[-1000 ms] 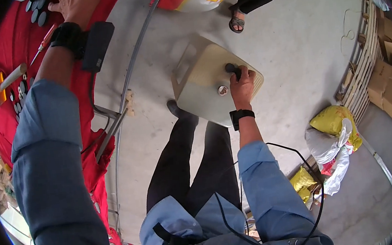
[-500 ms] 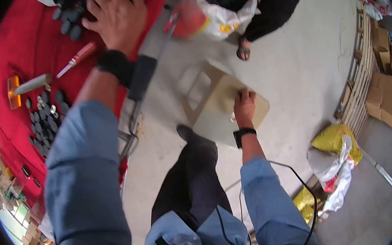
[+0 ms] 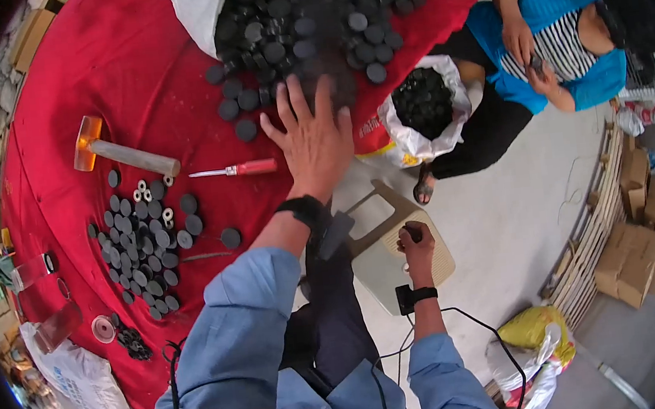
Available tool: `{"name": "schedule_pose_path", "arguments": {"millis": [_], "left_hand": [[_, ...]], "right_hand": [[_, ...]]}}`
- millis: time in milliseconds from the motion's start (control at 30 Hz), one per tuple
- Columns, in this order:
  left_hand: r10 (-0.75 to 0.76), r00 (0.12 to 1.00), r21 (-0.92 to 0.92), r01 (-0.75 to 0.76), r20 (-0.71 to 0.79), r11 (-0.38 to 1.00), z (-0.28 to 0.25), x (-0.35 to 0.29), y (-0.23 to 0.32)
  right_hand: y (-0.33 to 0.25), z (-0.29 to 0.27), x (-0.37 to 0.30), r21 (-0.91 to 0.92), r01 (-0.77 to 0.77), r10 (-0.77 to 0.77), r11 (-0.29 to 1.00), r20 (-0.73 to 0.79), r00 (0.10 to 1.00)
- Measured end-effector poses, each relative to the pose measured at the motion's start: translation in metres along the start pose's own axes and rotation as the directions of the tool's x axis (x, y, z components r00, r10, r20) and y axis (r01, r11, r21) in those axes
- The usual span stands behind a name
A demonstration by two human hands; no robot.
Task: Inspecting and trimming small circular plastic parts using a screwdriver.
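Note:
My left hand (image 3: 313, 142) lies with fingers spread on the red cloth, its fingertips at the near edge of a heap of black round discs (image 3: 273, 53). Over the beige plastic stool (image 3: 383, 280), my right hand (image 3: 418, 252) is closed in a fist. Something small and dark shows between its fingers, too covered to name. Left of my left hand, a screwdriver (image 3: 252, 167) with a red handle lies on the cloth. Beyond it is a mallet (image 3: 135, 155) with an orange head. A second group of black discs (image 3: 138, 260) with a few pale rings (image 3: 168, 214) lies nearer me.
A white sack (image 3: 459, 123) full of black pieces stands right of the table. Behind it sits a person in blue (image 3: 556, 29), both hands on a small item. Cardboard boxes (image 3: 629, 261) and poles (image 3: 586, 233) line the right side. Clear jars (image 3: 57, 327) lie at the left.
The view has swung toward the table, showing more of the discs and the seated person. My left hand still rests by the heap, fingers spread; my right remains closed over the stool.

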State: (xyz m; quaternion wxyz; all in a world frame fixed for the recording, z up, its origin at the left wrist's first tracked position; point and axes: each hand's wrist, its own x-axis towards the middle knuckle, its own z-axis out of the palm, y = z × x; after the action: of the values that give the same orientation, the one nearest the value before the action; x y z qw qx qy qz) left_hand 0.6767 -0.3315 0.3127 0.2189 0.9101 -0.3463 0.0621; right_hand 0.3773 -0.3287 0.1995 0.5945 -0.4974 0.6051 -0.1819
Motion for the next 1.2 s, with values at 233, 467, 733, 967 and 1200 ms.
{"name": "schedule_pose_path", "arguments": {"millis": [233, 467, 733, 967, 1200], "left_hand": [[-0.042, 0.989, -0.044, 0.048, 0.145, 0.998, -0.006, 0.000, 0.004], [-0.062, 0.982, -0.074, 0.076, 0.180, 0.994, -0.004, -0.003, 0.011], [-0.198, 0.976, -0.068, 0.205, 0.087, 0.976, -0.001, 0.000, 0.006], [-0.227, 0.973, -0.125, 0.230, 0.038, 0.965, -0.002, -0.004, 0.004], [-0.192, 0.973, -0.065, 0.185, -0.131, 0.981, 0.004, -0.002, 0.014]], "right_hand": [[-0.201, 0.067, 0.045, -0.212, 0.561, -0.523, 0.800, 0.212, 0.825], [-0.274, 0.132, 0.076, -0.153, 0.813, -0.638, 0.561, 0.546, 0.543], [-0.270, 0.179, 0.109, -0.033, 0.913, -0.717, 0.406, 0.607, 0.341], [-0.265, 0.178, 0.111, 0.078, 0.891, -0.687, 0.447, 0.668, 0.286], [-0.256, 0.172, 0.119, 0.249, 0.959, -0.863, 0.136, 0.506, -0.010]]}}
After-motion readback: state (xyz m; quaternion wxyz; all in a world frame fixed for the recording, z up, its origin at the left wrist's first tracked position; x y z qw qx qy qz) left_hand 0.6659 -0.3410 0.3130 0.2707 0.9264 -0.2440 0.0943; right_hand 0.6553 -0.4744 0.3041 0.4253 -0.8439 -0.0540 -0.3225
